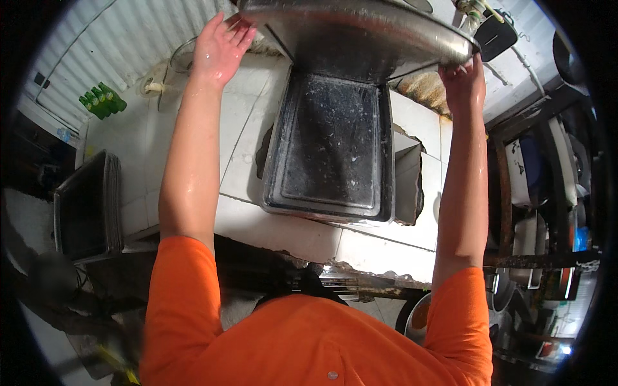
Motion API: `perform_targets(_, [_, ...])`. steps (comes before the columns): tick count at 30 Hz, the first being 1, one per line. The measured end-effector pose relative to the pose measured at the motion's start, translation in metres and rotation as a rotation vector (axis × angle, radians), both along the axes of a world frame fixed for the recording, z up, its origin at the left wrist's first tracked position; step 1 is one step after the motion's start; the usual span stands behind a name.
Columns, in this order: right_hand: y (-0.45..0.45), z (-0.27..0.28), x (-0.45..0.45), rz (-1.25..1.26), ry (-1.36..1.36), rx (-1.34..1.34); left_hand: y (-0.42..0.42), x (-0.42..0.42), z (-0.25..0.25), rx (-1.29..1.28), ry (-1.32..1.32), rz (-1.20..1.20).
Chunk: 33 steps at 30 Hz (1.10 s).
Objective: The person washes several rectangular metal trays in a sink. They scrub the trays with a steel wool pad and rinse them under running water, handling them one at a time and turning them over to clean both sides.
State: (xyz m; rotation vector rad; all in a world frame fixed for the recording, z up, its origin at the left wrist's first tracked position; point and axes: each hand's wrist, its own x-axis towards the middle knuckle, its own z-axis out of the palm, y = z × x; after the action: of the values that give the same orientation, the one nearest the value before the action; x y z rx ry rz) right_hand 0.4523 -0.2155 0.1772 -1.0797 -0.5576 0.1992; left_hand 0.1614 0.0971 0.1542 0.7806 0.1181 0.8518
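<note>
A large metal lid or pan [367, 38] is tilted up at the far side, above a dark rectangular metal tray [333, 144]. My left hand [222, 46] is at its left corner, palm up and fingers spread, the fingertips reaching its edge; whether they grip is unclear. My right hand [464, 84] has its fingers curled around the right corner of the raised metal piece. The tray lies over an opening in the white tiled counter [280, 227], wet and scratched inside with whitish specks. The underside of the raised piece is in shadow.
Green bottles [102, 100] stand at the left by a corrugated wall. Stacked dark trays [89, 207] lean at the counter's left end. A broken-edged opening [409, 178] shows right of the tray. Shelves with containers [528, 169] are at the right; a pot [419, 318] sits below the counter.
</note>
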Motion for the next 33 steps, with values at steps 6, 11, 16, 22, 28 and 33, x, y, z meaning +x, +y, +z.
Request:
perform_targets(6, [0.030,-0.001,-0.066,-0.098,0.291,0.244,0.001,0.010,-0.035,0.035,0.164,-0.104])
perform_targets(11, [-0.011,-0.072,-0.191,0.227,0.611,0.307,0.000,-0.001,-0.103,-0.324,0.289,-0.409])
perform_targets(16, [-0.074,-0.170,-0.236,0.111,0.724,0.348,-0.055,-0.030,-0.151,0.041,0.723,-0.548])
perform_targets(22, [-0.122,-0.210,-0.285,-0.049,0.874,0.218,-0.175,-0.063,-0.207,-0.114,0.744,-0.352])
perform_targets(28, [-0.158,-0.302,-0.192,-0.327,0.524,-0.430,-0.263,-0.052,-0.285,0.239,0.620,-0.254])
perform_targets(33, [-0.221,-0.289,-0.059,-0.399,0.386,-0.575,-0.169,-0.075,-0.239,0.593,0.883,-0.397])
